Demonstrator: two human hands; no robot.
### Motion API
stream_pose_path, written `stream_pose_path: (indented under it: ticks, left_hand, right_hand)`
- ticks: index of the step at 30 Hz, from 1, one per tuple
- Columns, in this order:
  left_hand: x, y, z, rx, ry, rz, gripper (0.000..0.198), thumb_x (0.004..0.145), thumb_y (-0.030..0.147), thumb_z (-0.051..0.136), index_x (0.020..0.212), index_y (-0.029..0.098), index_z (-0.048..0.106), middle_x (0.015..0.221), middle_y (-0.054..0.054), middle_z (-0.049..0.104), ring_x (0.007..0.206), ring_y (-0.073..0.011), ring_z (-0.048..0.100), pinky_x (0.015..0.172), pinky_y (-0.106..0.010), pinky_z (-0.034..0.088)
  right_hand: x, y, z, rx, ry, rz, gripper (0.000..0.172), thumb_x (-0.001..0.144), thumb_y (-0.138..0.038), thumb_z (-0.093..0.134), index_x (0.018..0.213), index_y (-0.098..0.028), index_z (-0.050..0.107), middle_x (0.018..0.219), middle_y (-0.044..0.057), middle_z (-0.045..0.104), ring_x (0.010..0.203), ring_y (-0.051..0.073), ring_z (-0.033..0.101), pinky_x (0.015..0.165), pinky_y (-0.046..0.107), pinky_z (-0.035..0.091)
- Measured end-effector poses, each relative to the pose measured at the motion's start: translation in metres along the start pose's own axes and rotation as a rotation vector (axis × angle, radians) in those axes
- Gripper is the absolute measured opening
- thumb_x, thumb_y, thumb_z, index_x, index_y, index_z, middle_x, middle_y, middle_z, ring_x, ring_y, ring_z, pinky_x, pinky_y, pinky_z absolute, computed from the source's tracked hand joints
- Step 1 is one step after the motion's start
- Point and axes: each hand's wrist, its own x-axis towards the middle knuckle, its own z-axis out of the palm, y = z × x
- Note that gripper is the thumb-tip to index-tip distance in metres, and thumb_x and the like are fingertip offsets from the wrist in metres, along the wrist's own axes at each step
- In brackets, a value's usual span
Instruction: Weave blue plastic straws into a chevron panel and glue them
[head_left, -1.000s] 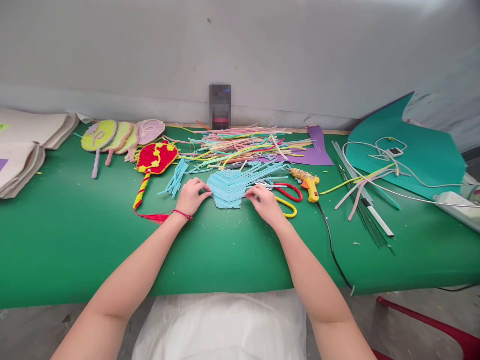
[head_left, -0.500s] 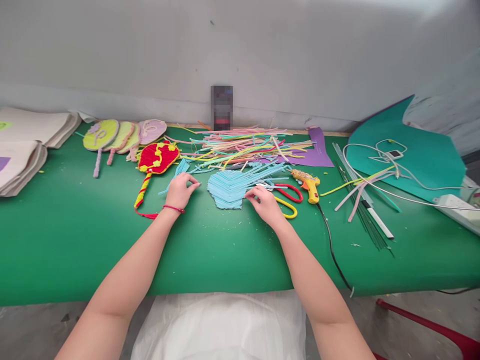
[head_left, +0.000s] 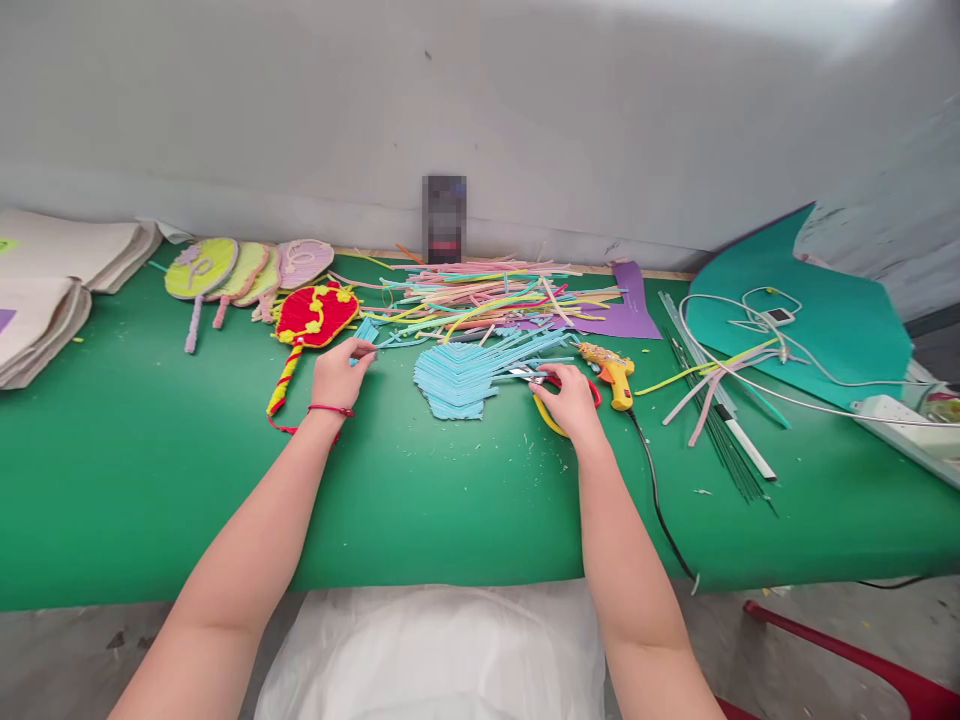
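A light-blue panel of pipe cleaners (head_left: 454,380) lies on the green table, its rows meeting in a V and long loose ends fanning to the right. My right hand (head_left: 568,398) is beyond its right side, thumb and forefinger closed about the end of a blue pipe cleaner (head_left: 517,377). Beneath that hand lie scissors (head_left: 551,415) with red and yellow handles, partly hidden. Left of the panel, my left hand (head_left: 339,375) has its fingertips pinched together; what they hold, if anything, is unclear. Small blue pieces (head_left: 367,330) lie just behind it, near a red-and-yellow fan (head_left: 315,315).
Loose coloured pipe cleaners (head_left: 487,295) are heaped at the back before a propped phone (head_left: 444,220). A yellow glue gun (head_left: 611,375) with its cord lies at right, near thin green wires (head_left: 724,430) and a teal sheet (head_left: 810,320). Pastel fans (head_left: 201,268) and paper stacks (head_left: 45,325) sit left.
My right hand has moved right, from the panel's edge to over the scissors. My left hand has shifted slightly left, away from the panel. The view has turned a little.
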Motion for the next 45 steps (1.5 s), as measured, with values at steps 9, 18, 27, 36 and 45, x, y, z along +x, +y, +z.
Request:
stream_pose_path:
  ticks: [9, 18, 27, 36, 45]
  left_hand:
    - [0.002, -0.003, -0.001, 0.039, 0.019, -0.004, 0.011, 0.074, 0.031, 0.061, 0.072, 0.02, 0.063, 0.078, -0.001, 0.068, 0.078, -0.0176, 0.061, 0.073, -0.026, 0.045]
    - [-0.003, 0.005, -0.002, 0.037, 0.012, -0.092, 0.031, 0.084, 0.04, 0.049, 0.063, 0.02, 0.059, 0.055, 0.001, 0.062, 0.062, -0.0158, 0.059, 0.066, -0.026, 0.043]
    - [0.001, -0.005, 0.001, 0.192, 0.038, 0.069, 0.013, 0.077, 0.031, 0.061, 0.068, 0.022, 0.062, 0.075, -0.003, 0.065, 0.076, -0.0218, 0.059, 0.078, -0.034, 0.044]
    - [-0.005, 0.011, 0.004, 0.088, -0.014, 0.022, 0.016, 0.078, 0.031, 0.059, 0.065, 0.022, 0.06, 0.071, -0.001, 0.068, 0.075, -0.0199, 0.059, 0.087, -0.036, 0.042]
    - [-0.005, 0.006, 0.009, 0.124, -0.046, 0.037, 0.017, 0.077, 0.034, 0.061, 0.067, 0.021, 0.058, 0.073, -0.003, 0.068, 0.073, -0.0205, 0.059, 0.076, -0.033, 0.043]
  right_hand:
    - [-0.001, 0.005, 0.004, 0.007, -0.026, -0.007, 0.032, 0.075, -0.027, 0.063, 0.106, -0.021, 0.06, 0.109, 0.01, 0.056, 0.1, 0.026, 0.053, 0.09, 0.044, 0.042]
    - [-0.001, 0.004, 0.005, -0.047, -0.033, 0.001, 0.04, 0.074, -0.029, 0.065, 0.112, -0.02, 0.059, 0.112, 0.011, 0.057, 0.103, 0.028, 0.051, 0.091, 0.046, 0.04]
    - [-0.002, 0.004, 0.007, -0.032, 0.001, -0.008, 0.035, 0.075, -0.026, 0.063, 0.11, -0.02, 0.06, 0.111, 0.012, 0.056, 0.105, 0.029, 0.051, 0.091, 0.046, 0.041]
    - [-0.005, -0.024, 0.014, 0.063, -0.011, -0.116, 0.021, 0.082, -0.022, 0.054, 0.101, -0.021, 0.063, 0.1, 0.008, 0.061, 0.093, 0.025, 0.057, 0.087, 0.042, 0.045]
    - [-0.011, -0.042, 0.028, 0.081, -0.131, -0.254, 0.02, 0.086, -0.022, 0.05, 0.1, -0.022, 0.064, 0.093, 0.008, 0.062, 0.091, 0.024, 0.058, 0.086, 0.042, 0.046]
